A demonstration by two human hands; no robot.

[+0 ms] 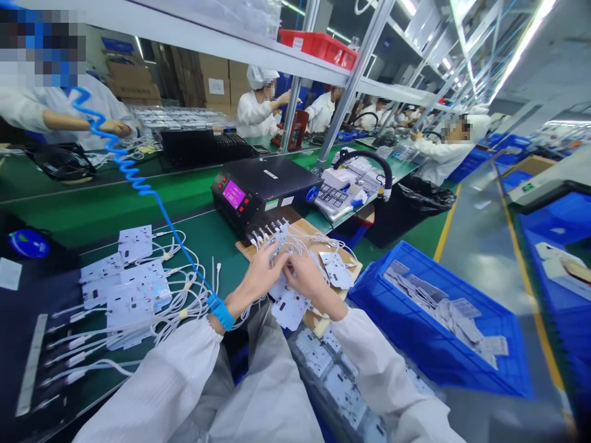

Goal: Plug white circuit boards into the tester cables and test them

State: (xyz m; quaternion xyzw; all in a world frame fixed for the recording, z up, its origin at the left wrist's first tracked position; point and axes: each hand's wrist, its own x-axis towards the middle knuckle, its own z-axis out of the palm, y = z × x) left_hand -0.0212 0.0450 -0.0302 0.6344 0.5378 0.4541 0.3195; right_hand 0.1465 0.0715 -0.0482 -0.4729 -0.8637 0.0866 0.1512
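Note:
My left hand (261, 269) is closed on a white circuit board (279, 236), whose upper end shows above the fingers. A blue wrist strap (221, 312) with a coiled blue cord circles my left wrist. My right hand (305, 275) meets the left one at the board, fingers bent and pressed together; what they pinch is hidden. Just below the hands lies another white circuit board (290, 309). White cables (302, 241) run behind my hands to plugs at the front of a black box (272, 178) with a lit magenta screen.
On the left, several white boards (132, 301) lie wired to a black unit (23, 344). A blue crate (383, 307) of white parts stands at right. Packed boards (339, 387) sit beside my lap. Co-workers (258, 104) sit across the bench under a metal shelf (221, 43).

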